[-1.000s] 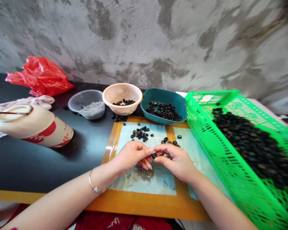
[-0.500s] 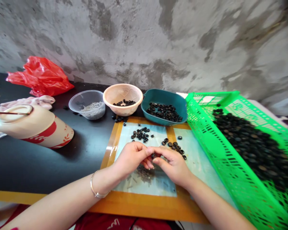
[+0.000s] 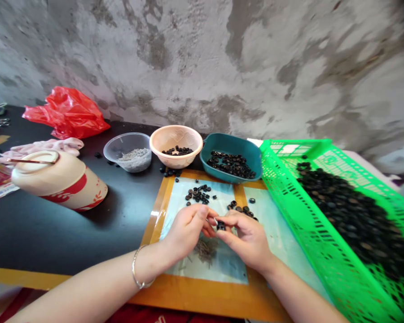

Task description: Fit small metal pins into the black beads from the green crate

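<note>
My right hand [image 3: 247, 235] pinches a small black round part [image 3: 221, 226] between thumb and fingertips. Close against it, my left hand [image 3: 188, 228] is closed, its fingertips meeting the right hand's. A thin pale pin [image 3: 216, 220] shows between the left fingertips and the black part. Below the hands, a loose heap of thin pins [image 3: 205, 250] lies on the light-blue mat [image 3: 222, 271]. Beyond the hands are a cluster of small black parts [image 3: 198, 194] and a second group of round black pieces [image 3: 245, 210], partly hidden by my right hand.
A clear bowl of pins [image 3: 129, 154], a pink bowl [image 3: 176, 131] and a teal basin [image 3: 230, 141], both with black parts, line the wall. At right stands a green crate [image 3: 289, 215] heaped with black pieces. A cup [image 3: 62, 181] and red bag [image 3: 67, 112] are left.
The hands have parted slightly, and the black part in my right fingertips shows more plainly. The whole view has shifted a little, so the table things sit lower and more to the right.
</note>
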The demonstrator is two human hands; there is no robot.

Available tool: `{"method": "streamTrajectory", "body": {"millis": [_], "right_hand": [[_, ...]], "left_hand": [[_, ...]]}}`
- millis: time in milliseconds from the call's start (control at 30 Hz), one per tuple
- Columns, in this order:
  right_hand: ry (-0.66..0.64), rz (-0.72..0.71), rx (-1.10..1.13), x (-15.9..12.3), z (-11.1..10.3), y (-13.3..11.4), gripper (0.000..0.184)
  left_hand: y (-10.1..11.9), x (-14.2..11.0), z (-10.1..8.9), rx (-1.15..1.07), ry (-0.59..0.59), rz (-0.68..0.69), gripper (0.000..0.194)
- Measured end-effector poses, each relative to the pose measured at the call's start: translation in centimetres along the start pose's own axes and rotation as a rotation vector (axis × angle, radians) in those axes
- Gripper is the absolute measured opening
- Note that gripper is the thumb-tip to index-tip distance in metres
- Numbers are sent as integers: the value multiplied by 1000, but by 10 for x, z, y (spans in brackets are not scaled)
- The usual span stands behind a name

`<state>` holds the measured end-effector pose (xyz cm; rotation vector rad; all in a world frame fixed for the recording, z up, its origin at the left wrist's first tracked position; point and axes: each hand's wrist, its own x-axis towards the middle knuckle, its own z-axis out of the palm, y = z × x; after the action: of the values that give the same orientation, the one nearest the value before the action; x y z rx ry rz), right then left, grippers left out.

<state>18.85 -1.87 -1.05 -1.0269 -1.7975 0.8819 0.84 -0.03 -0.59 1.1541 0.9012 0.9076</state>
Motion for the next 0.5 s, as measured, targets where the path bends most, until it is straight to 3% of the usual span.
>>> {"method": "streamTrajectory", "body": {"millis": [167, 300, 500], "right_hand": [[-16, 98, 75, -4, -1, 2, 11], [-35, 114, 60, -4, 2, -1, 11], [-45, 3, 25, -4, 6, -6, 7]], "left_hand": [[5, -3, 1, 87, -146, 133, 57], [2, -4, 2, 232, -74, 161, 41], [3, -7, 2, 449, -18, 260, 25]]}}
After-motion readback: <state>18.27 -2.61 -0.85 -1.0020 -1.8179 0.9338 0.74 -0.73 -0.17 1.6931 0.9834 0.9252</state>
